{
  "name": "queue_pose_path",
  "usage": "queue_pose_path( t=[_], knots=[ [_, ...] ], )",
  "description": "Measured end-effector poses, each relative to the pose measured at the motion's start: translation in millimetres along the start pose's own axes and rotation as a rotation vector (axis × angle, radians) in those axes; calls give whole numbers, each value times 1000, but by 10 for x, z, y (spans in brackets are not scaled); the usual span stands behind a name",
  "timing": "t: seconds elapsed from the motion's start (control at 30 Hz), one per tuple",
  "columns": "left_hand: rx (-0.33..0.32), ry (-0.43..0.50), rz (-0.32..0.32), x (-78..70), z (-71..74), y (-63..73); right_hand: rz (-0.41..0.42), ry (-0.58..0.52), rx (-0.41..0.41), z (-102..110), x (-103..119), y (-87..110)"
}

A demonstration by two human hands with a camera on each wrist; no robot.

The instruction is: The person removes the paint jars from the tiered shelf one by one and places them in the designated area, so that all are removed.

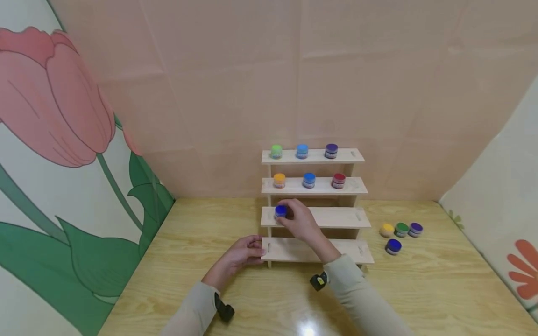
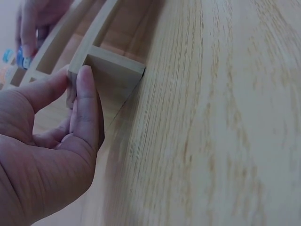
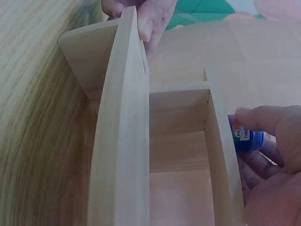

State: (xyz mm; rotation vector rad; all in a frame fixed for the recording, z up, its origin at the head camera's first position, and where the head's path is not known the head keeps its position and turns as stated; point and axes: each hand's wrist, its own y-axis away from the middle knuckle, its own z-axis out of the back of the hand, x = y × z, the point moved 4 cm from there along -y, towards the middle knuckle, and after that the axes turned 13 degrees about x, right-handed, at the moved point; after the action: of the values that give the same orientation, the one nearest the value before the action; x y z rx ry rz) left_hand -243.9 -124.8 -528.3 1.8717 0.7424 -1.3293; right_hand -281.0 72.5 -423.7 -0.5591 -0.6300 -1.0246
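A pale wooden tiered rack with stepped shelves stands on the table. In the head view my right hand pinches a small dark blue paint jar at the left end of the second shelf from the bottom. The right wrist view shows that jar upright at the shelf board, thumb and fingers around it. My left hand grips the left end of the lowest shelf; in the left wrist view its thumb and fingers pinch the board's edge.
Six jars stand on the two upper shelves, among them a light green jar and a red jar. Right of the rack, a yellow jar, a green jar, a purple jar and a blue jar sit on the table.
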Motion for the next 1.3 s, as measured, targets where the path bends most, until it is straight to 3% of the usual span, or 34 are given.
queue_pose_path(
  t=[0.4,0.73,0.9,1.13,1.3],
  knots=[
    [7,6,-6,-11,-12,-8,78,-81,-18,137,27,123],
    [-7,13,1,11,9,1,76,-104,-31,351,-60,336],
    [-15,12,1,0,11,-18,48,-80,-59,515,-137,459],
    [-20,2,-15,-14,-1,-3,114,-94,-66,739,-297,682],
    [-6,2,-14,-5,-18,0,95,-76,-47,921,-486,867]
  ],
)
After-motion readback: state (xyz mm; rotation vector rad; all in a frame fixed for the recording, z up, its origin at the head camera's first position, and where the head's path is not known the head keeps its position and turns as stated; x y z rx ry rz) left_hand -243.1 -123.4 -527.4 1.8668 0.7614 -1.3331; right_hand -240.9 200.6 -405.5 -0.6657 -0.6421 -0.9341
